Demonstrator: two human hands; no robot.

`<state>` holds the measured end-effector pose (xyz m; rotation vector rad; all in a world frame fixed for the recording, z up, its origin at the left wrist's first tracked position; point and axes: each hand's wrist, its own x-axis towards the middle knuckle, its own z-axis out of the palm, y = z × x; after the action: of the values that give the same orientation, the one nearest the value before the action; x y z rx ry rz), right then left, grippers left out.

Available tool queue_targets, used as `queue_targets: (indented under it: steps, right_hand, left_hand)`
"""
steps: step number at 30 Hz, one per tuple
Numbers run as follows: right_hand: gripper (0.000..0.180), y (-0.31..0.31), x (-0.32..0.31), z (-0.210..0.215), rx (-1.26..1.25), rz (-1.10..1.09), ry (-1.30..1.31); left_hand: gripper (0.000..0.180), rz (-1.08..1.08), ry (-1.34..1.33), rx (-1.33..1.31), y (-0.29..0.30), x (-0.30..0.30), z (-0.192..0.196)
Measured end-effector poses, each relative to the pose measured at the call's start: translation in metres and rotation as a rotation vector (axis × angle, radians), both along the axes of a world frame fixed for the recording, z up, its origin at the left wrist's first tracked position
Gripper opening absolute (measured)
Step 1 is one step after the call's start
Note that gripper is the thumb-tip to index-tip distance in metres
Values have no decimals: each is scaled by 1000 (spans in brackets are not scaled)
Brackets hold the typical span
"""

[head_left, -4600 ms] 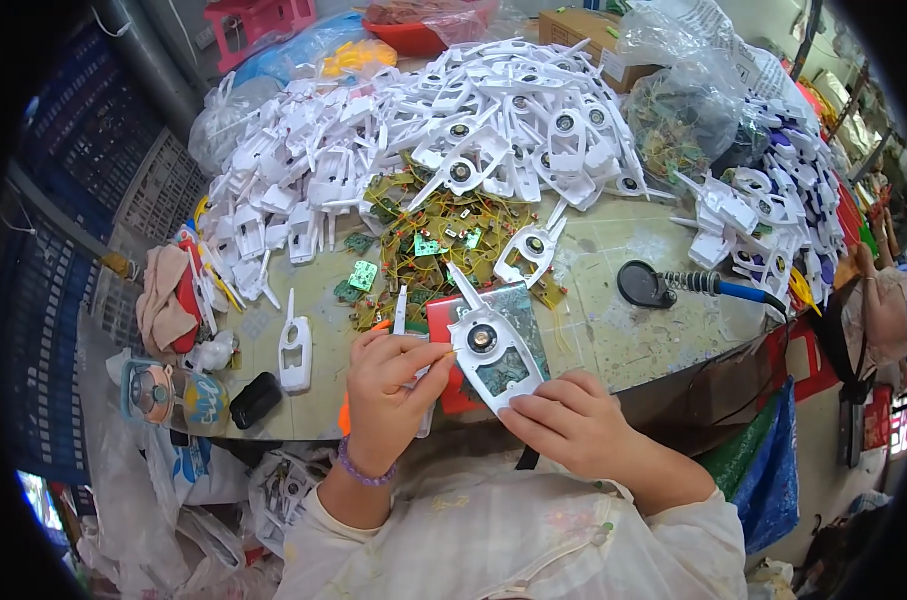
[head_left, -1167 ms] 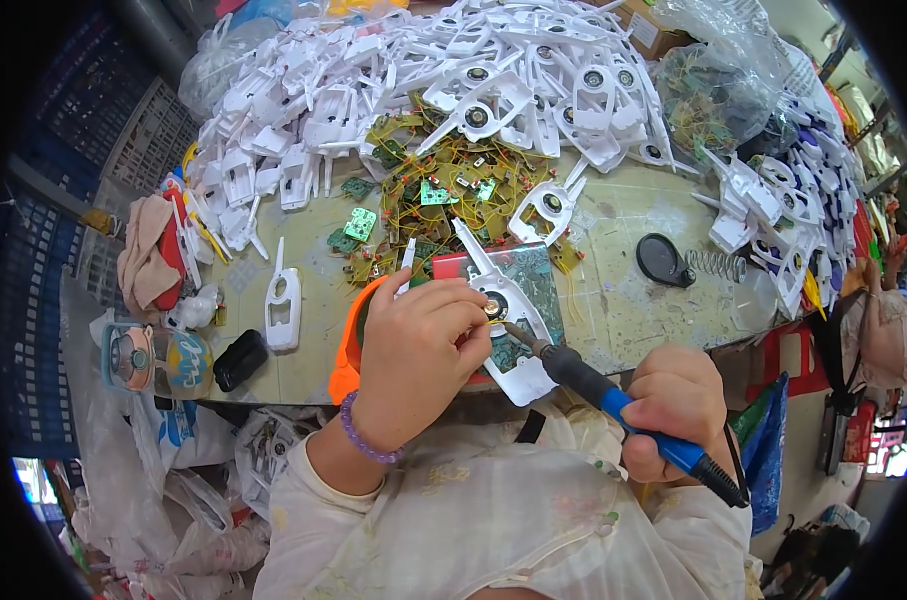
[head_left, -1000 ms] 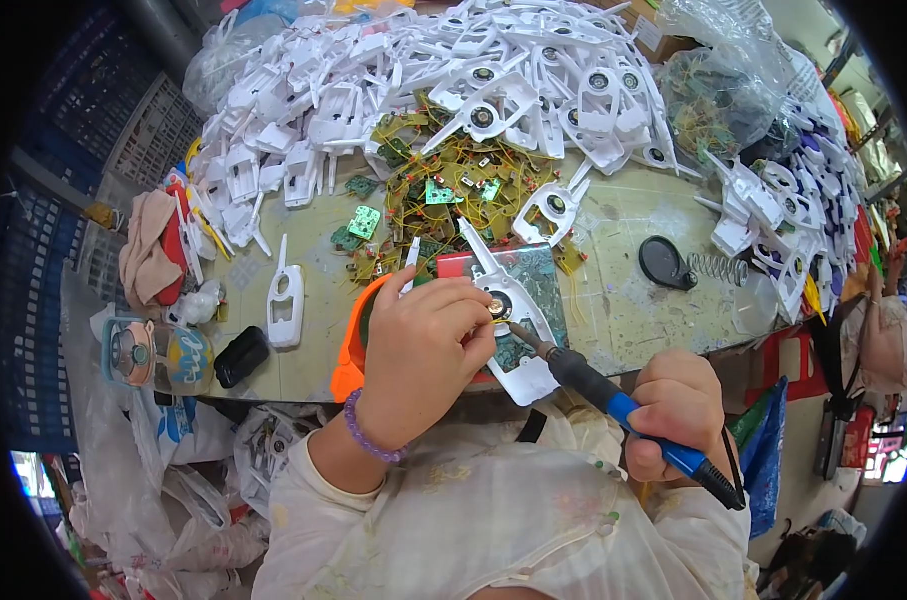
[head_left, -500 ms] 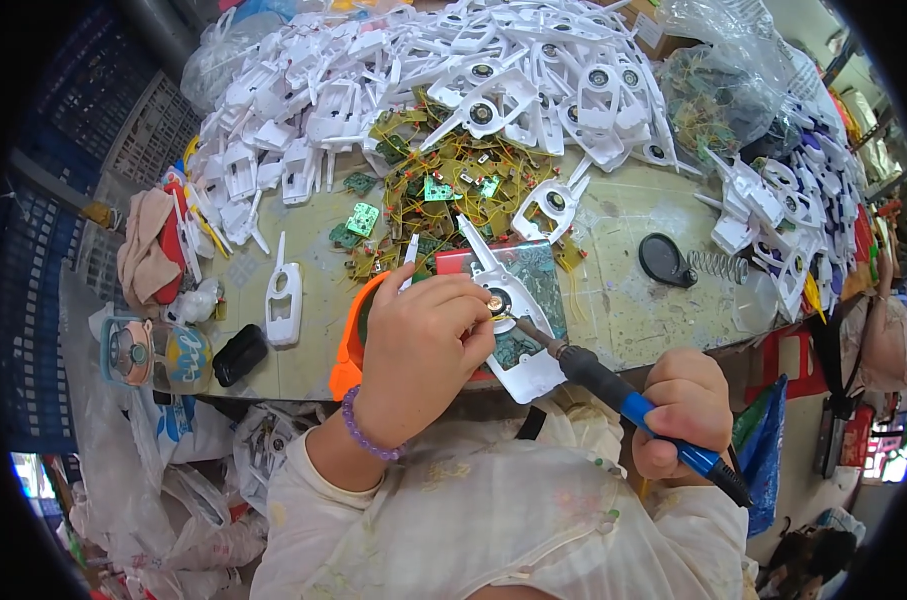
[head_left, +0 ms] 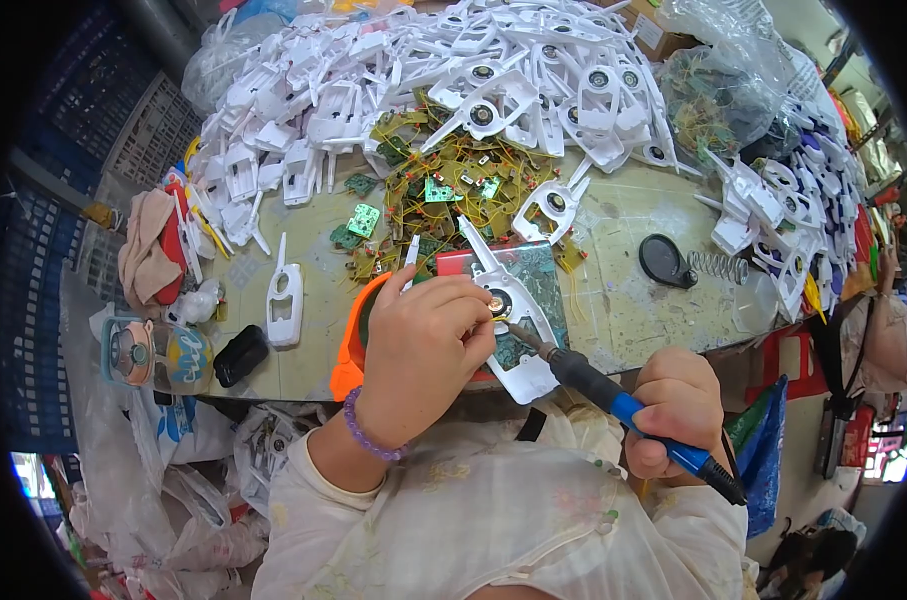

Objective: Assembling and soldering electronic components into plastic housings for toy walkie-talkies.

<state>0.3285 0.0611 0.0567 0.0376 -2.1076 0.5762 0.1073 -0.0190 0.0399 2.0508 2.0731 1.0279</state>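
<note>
My right hand (head_left: 678, 410) is closed round the blue and black handle of a soldering iron (head_left: 598, 385). Its tip reaches the round speaker (head_left: 497, 304) set in a white plastic shell half (head_left: 521, 378). Over the shell's left side, my left hand (head_left: 423, 325) has its thumb and fingers pinched at a thin yellow wire (head_left: 500, 319) beside the speaker; the fingertips are partly hidden. Beneath the shell lies a green patterned pad (head_left: 545, 275). An orange curved plastic piece (head_left: 346, 355) shows beside my left wrist, and a small white part sticks out beyond my fingers.
White shells (head_left: 313, 100) are heaped at the back, with wired circuit boards (head_left: 438, 190) before them. A lone shell (head_left: 284, 305), a black case (head_left: 240, 355) and a drinking bottle (head_left: 153, 355) stand left. To the right are a coiled-spring iron stand (head_left: 718, 267) and more shells (head_left: 773, 205).
My right hand and the soldering iron have shifted slightly left, the tip now closer to the wire at the speaker. My left hand stays in place.
</note>
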Motion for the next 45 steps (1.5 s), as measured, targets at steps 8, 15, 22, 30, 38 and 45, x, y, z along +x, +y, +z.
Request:
queue_targets:
  steps: [8,15,22,30,38,45]
  right_hand:
    - [33,-5,6,-3,3,-140,93]
    - [32,-4,17,-20,-75,-255,276]
    - [32,-4,28,-37,-107,-360,382]
    - [25,-1,26,-44,-134,-298,427]
    - [29,-7,22,-28,-145,-293,374]
    - [34,-9,16,-20,-107,-260,280]
  left_hand:
    - [6,4,-1,4,-1,-2,-1]
    - [6,-34,-29,-40,-4,-5,3]
    - [11,-49,-79,4,-17,-12,7]
    - [9,74,-228,181,-20,-9,-8]
    - [9,-6,-54,219,-16,-3,1]
    - [10,-4,-179,77,-11,4,2]
